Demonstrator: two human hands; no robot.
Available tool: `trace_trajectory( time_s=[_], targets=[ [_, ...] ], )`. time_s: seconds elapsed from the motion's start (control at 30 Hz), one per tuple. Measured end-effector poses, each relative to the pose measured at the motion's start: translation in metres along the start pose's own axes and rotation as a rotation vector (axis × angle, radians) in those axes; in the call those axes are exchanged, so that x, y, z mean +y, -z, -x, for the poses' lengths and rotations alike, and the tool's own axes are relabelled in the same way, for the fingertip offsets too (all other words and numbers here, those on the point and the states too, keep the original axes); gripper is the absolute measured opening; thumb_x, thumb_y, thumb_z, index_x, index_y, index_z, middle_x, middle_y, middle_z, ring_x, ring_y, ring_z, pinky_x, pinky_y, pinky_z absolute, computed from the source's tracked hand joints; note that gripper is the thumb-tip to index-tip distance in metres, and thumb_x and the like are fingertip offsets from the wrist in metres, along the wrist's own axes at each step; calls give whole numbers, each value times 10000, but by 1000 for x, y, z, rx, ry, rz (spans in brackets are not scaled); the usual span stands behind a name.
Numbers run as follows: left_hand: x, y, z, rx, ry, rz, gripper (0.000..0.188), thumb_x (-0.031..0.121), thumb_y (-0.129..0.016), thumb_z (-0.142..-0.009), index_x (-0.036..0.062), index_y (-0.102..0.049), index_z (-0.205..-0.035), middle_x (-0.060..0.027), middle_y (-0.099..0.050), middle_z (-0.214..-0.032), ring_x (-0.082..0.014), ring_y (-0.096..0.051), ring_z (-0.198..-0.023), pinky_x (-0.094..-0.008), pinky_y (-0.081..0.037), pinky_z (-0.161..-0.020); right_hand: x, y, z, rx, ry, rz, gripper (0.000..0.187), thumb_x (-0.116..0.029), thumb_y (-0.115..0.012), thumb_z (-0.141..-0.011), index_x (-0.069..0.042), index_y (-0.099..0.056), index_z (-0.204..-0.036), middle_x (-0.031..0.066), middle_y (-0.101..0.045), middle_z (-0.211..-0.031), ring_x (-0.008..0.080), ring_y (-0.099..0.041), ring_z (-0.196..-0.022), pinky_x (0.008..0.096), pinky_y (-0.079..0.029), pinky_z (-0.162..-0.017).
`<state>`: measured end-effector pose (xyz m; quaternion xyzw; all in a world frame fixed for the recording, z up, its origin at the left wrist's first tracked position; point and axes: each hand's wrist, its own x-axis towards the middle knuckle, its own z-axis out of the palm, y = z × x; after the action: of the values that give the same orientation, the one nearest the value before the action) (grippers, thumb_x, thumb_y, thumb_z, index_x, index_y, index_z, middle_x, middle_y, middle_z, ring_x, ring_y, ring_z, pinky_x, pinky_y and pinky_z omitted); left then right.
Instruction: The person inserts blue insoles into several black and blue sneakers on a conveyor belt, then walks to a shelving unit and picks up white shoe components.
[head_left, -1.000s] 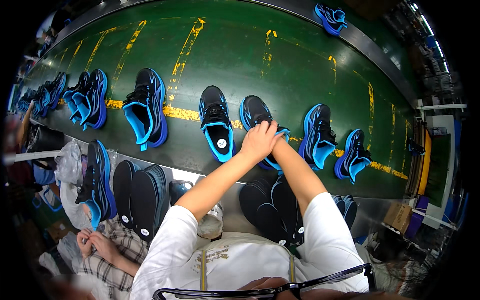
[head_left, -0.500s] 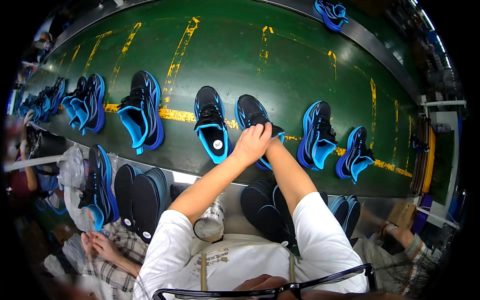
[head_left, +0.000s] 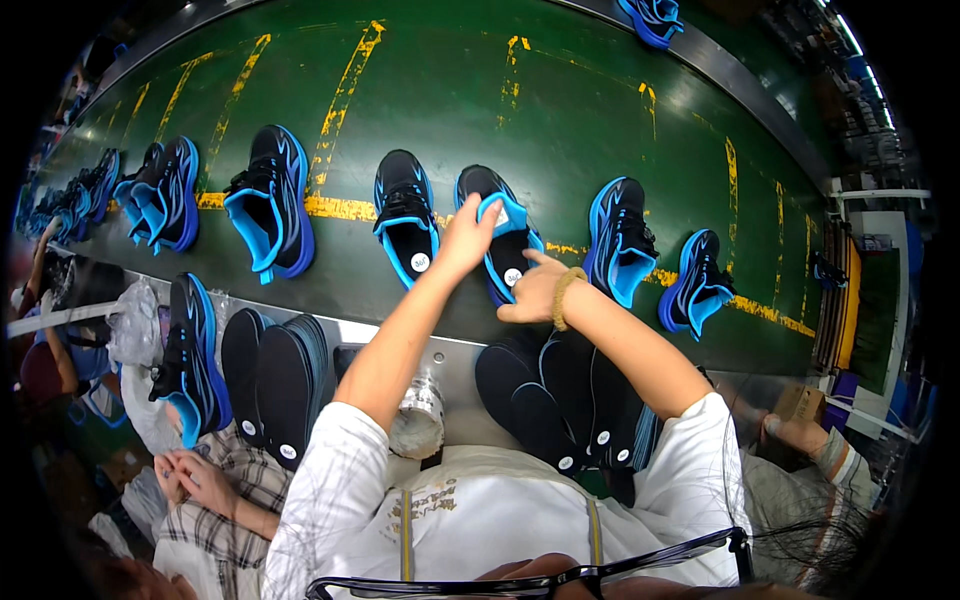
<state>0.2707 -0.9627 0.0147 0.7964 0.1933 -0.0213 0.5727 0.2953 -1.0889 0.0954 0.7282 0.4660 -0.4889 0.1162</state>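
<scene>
A black and blue sneaker (head_left: pixel 482 184) lies toe away from me on the green table. My left hand (head_left: pixel 468 238) pinches its tongue (head_left: pixel 510 217), folded up so the pale blue lining shows. Inside the shoe lies a dark insole with a round white sticker (head_left: pixel 513 277). My right hand (head_left: pixel 538 288) is at the heel, thumb and forefinger apart on either side of the collar; its other fingers are partly hidden. Just left stands a matching sneaker (head_left: pixel 404 182), which also has a stickered insole inside.
More sneakers stand left (head_left: pixel 285 190) and right (head_left: pixel 622 225) along a yellow line. Stacks of black insoles (head_left: pixel 290 385) (head_left: pixel 512 400) and a tape-wrapped cup (head_left: pixel 418 425) are on the metal ledge near me. Co-workers' hands (head_left: pixel 205 480) (head_left: pixel 798 437) appear at both sides.
My right hand has drawn back out from beneath the left to the shoe's heel. The tongue is now raised and the insole visible. The table scene has shifted slightly up and left in view.
</scene>
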Motion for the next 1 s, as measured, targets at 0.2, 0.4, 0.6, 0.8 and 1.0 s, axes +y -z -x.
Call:
trace_trajectory(
  time_s=[0.2,0.4,0.6,0.8,1.0],
  targets=[
    [29,6,3,234,-395,-328,356,134,-540,-722,96,-405,-1049,-178,-396,-956,-384,-504,-755,-427,-435,-643,-1,-22,-17,108,-87,-11,515,-425,-362,-721,14,-586,-872,159,-563,-931,226,-479,-987,381,-98,-1000],
    [30,17,11,-40,-701,-728,256,96,-592,-627,31,-407,-792,-125,-429,-847,-270,-523,-685,-363,-443,-576,-20,-106,3,1455,24,-295,112,-77,-593,-630,-49,-504,-691,67,-517,-802,238,-504,-831,397,-345,-789],
    [27,26,58,-53,-802,-770,373,142,-662,-600,1,-420,-846,-171,-464,-925,-287,-521,-696,-326,-439,-593,-42,-157,-2,1473,19,-329,134,-108,-622,-656,-52,-542,-748,43,-531,-851,235,-490,-903,365,-362,-762],
    [20,25,28,100,-810,-1517,190,184,-521,-719,30,-448,-802,-172,-490,-968,-180,-545,-566,-282,-430,-462,-46,-144,22,1426,-133,-402,353,-44,-546,-676,-67,-505,-1026,99,-447,-1072,255,-434,-1001,384,-328,-822],
    [17,0,2,55,-619,-1708,190,157,-445,-725,5,-499,-826,-315,-482,-964,-185,-563,-448,-268,-431,-381,-65,-211,93,1328,-371,-504,399,-118,-583,-642,-99,-491,-1030,109,-420,-1032,285,-413,-961,389,-319,-821]
  ],
)
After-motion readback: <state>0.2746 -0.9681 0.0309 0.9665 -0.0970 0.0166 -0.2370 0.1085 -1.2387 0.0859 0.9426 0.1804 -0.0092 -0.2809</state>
